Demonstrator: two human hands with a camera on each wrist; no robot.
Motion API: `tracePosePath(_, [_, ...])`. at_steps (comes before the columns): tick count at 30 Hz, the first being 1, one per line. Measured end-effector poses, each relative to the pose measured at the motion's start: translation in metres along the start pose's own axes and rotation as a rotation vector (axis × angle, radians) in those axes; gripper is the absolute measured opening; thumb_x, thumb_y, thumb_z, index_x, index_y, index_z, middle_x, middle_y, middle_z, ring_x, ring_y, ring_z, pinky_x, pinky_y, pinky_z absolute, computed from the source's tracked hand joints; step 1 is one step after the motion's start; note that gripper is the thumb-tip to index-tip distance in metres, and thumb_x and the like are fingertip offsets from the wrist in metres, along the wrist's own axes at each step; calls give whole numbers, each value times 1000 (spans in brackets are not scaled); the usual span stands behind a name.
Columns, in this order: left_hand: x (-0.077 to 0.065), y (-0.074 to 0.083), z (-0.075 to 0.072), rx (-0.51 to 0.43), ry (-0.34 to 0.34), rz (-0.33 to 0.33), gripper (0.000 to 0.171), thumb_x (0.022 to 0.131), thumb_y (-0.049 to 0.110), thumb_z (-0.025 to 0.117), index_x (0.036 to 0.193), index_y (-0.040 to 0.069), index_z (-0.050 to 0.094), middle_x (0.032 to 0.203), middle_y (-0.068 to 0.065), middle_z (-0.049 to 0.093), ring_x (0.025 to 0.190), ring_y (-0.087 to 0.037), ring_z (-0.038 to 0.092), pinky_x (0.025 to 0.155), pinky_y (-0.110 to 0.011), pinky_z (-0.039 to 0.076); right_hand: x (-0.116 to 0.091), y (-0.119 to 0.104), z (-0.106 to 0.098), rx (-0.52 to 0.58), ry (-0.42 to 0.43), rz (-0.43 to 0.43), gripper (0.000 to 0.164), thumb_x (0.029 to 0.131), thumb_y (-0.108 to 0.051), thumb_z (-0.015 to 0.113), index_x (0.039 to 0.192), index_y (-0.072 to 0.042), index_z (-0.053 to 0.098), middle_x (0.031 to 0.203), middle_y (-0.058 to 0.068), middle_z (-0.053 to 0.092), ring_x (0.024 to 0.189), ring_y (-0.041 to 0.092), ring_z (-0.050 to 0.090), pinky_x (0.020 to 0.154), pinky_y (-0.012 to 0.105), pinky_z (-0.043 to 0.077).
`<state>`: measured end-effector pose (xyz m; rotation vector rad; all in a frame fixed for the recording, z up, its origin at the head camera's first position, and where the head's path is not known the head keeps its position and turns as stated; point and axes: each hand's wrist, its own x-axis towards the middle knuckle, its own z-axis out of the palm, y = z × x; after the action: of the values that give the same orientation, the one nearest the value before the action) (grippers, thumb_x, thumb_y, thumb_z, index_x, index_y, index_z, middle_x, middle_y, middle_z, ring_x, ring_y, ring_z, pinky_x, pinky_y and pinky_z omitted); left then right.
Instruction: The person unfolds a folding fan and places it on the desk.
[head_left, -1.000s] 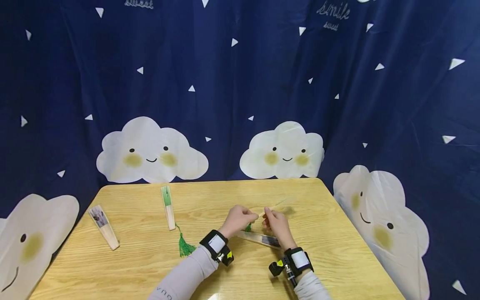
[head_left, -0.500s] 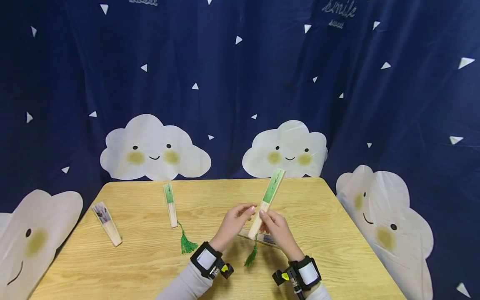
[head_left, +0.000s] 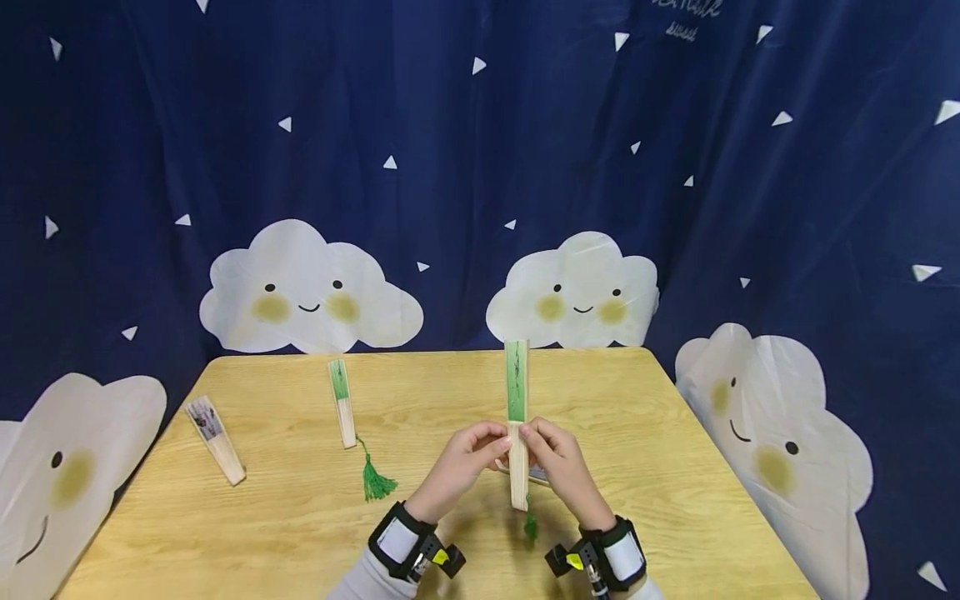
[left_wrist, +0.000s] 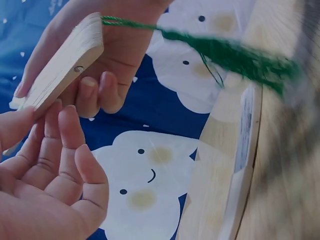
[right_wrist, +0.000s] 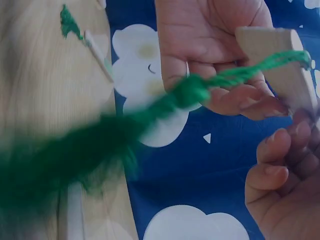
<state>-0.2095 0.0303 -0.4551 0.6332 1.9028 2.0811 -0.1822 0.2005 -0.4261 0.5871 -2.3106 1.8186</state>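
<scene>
A folded hand fan [head_left: 517,383] with a green printed leaf and pale wooden ribs stands upright between both hands, raised over the table. The left hand [head_left: 467,460] pinches its left side near mid-length, and the right hand [head_left: 561,462] pinches the right side at the same height. From the fan's lower end hangs a green tassel [right_wrist: 185,95], large and blurred in the right wrist view. The left wrist view shows the ribs' end [left_wrist: 80,62] with a small round rivet. Behind the hands lies another folded fan [left_wrist: 245,135] with a dark print, mostly hidden in the head view.
On the left of the wooden table [head_left: 285,533] lie two more folded fans: a green-topped fan [head_left: 342,404] with its green tassel [head_left: 377,482], and a purple-and-white printed fan [head_left: 216,439]. A dark blue curtain [head_left: 450,108] with clouds hangs behind the table.
The fan has turned from edge-on and slanting right to upright, its green face showing. The left hand parted from it briefly and now pinches it again. The tassel swings below.
</scene>
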Motion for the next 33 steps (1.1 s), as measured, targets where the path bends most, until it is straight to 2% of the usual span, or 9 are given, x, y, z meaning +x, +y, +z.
tracePosePath(3, [-5,11,4,10,-12,32,23,93,20,54,108,3,59,90,-2,61,89,-31,57,77,-35,49,1,9,-3,56,-9,32,25,98,-14,42,80,-2,57,70,8,55,59,14,53,53,27,48])
tracePosePath(6, [-7,14,5,1,-22,70,22,94,17,52,108,1,58,95,-5,61,87,-21,58,79,-39,50,1,17,-6,89,-6,54,26,98,-17,43,81,-3,57,69,4,53,59,20,50,53,30,46])
tracePosePath(9, [-6,8,4,-6,-32,100,22,94,17,51,109,2,58,100,-8,61,87,-15,58,79,-38,52,1,23,-7,100,-3,52,27,97,-20,45,79,-4,56,66,5,47,59,24,45,53,33,42])
tracePosePath(15, [-6,-6,2,30,-39,148,22,94,21,52,108,6,58,100,-8,60,88,-16,58,78,-32,52,-2,26,-8,127,-29,34,28,97,-20,46,77,-5,56,64,6,46,59,23,45,52,35,42])
tracePosePath(17, [-6,-8,2,37,-39,161,23,93,23,52,108,6,58,100,-8,60,88,-16,58,78,-33,51,-3,26,-7,154,-40,34,28,97,-20,45,76,-5,55,63,5,45,57,20,44,50,32,42])
tracePosePath(23, [-7,-7,3,29,-43,166,23,94,23,52,108,6,59,99,-8,60,86,-15,57,78,-38,51,-5,27,-9,388,-129,49,27,99,-15,38,81,-6,56,72,1,52,61,9,49,55,22,42])
tracePosePath(26, [-8,-6,4,3,-43,165,24,94,21,52,108,4,58,99,-10,60,86,-15,57,79,-44,50,-6,28,-11,514,-165,52,29,100,-13,34,86,-7,59,84,1,60,71,10,60,62,23,50])
tracePosePath(29, [-10,-5,3,-29,-32,149,26,93,22,53,108,1,57,99,-10,60,86,-15,58,81,-48,49,-7,27,-13,580,-150,59,27,100,-11,34,89,-7,59,86,1,62,72,10,61,63,23,51])
tracePosePath(33, [-11,-6,3,-34,-17,138,24,93,19,53,108,0,57,100,-11,60,87,-14,59,82,-48,49,-8,26,-15,573,-81,74,17,98,-7,41,95,-8,58,87,1,62,67,9,58,59,20,49])
